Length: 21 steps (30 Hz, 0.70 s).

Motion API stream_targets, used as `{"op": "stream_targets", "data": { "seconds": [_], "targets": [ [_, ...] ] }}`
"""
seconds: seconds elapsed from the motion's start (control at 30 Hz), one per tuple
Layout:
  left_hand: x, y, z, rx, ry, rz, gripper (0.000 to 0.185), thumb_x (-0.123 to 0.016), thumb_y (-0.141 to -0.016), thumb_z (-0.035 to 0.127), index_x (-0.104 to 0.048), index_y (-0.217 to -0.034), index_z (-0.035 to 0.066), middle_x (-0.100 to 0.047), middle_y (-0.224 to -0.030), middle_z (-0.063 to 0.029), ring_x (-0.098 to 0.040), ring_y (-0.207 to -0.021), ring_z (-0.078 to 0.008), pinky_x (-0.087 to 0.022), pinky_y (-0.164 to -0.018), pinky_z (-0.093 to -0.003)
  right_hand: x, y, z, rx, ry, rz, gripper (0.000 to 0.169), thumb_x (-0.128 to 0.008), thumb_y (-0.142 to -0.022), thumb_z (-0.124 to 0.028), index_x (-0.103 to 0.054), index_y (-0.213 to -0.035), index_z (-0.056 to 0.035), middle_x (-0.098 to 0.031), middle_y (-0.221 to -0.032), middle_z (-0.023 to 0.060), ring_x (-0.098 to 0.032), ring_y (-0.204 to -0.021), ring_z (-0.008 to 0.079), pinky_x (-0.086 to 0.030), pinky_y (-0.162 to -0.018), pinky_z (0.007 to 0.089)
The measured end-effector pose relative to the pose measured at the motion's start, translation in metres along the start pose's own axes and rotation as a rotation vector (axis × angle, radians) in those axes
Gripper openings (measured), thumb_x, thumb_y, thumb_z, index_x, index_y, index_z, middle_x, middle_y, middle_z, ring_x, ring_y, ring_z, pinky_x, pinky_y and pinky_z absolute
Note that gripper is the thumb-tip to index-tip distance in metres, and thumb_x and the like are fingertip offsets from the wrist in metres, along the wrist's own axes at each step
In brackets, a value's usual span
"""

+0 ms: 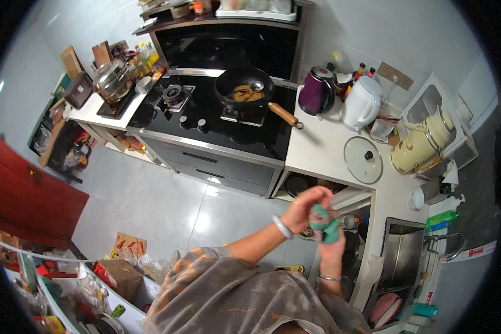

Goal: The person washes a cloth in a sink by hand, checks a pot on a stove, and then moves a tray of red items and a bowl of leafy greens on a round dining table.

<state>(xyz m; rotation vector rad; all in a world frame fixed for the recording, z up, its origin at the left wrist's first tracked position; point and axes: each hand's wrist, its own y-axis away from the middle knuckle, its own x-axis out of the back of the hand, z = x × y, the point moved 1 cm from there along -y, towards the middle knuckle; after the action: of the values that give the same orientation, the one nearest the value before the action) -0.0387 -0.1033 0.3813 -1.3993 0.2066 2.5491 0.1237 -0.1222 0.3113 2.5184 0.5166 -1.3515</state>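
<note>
A crumpled green and pinkish cloth (326, 227) is bunched between my hands, in front of the open cabinet under the counter. My left hand (302, 209), with a pale bangle at the wrist, curls its fingers over the top of the cloth. From below, my right hand (333, 249) grips it, a thin metal bangle on that wrist. Motion blurs the cloth and fingertips a little. Up ahead, a black wok (244, 89) sits on the right burner of the gas cooktop (208, 140). A metal ladle (256, 86) rests in the wok, with brownish liquid.
The wok's wooden handle (283, 115) juts toward the right counter. That counter holds a purple kettle (313, 92), a white kettle (362, 104), a glass lid (357, 160) and a cream thermos (417, 146). A steel sink (403, 254) lies to the right. Cardboard boxes (119, 279) stand at lower left.
</note>
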Motion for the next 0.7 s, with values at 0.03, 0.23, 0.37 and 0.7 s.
{"op": "stream_targets", "data": {
  "seconds": [0.03,0.23,0.37,0.7],
  "targets": [
    [0.017,0.022,0.028,-0.071,0.068,0.037,0.032,-0.052,-0.092,0.032,-0.059,-0.105,0.004,-0.051,-0.077,-0.0011,-0.049,-0.069,-0.0106,-0.043,-0.064,-0.0239,-0.022,-0.005,0.032,-0.057,0.06,-0.089,0.045,-0.043,-0.098,-0.033,-0.047,-0.132,-0.0047,-0.055,-0.128,0.0091,-0.054,-0.115,0.0245,-0.045,-0.095,0.0409],
    [0.094,0.144,0.129,-0.271,0.427,0.098,0.029,-0.048,-0.094,0.03,-0.056,-0.103,0.004,-0.044,-0.068,-0.0014,-0.046,-0.06,-0.013,-0.047,-0.061,-0.0354,-0.145,-0.053,0.221,-0.496,-0.323,0.069,0.027,-0.053,-0.09,-0.029,-0.055,-0.112,-0.0121,-0.06,-0.105,0.0023,-0.057,-0.102,0.0167,-0.048,-0.092,0.0352],
    [0.14,0.201,0.189,-0.476,0.361,0.147,0.035,-0.043,-0.097,0.032,-0.056,-0.11,0.002,-0.045,-0.065,-0.0032,-0.045,-0.053,-0.0147,-0.047,-0.058,-0.0379,-0.213,-0.073,0.302,-0.794,-0.416,-0.016,0.029,-0.056,-0.089,-0.035,-0.057,-0.107,-0.0115,-0.061,-0.1,0.0015,-0.059,-0.098,0.0152,-0.048,-0.09,0.0305],
    [0.26,0.311,0.289,-0.652,0.054,0.348,0.051,-0.043,-0.098,0.044,-0.046,-0.132,0.006,-0.06,-0.095,-0.0074,-0.059,-0.081,-0.0175,-0.05,-0.068,-0.0287,-0.288,-0.157,0.414,-0.96,-0.252,-0.32,0.034,-0.047,-0.098,-0.032,-0.055,-0.123,-0.0112,-0.06,-0.115,0.0039,-0.058,-0.102,0.015,-0.056,-0.079,0.0355]
  ]
}}
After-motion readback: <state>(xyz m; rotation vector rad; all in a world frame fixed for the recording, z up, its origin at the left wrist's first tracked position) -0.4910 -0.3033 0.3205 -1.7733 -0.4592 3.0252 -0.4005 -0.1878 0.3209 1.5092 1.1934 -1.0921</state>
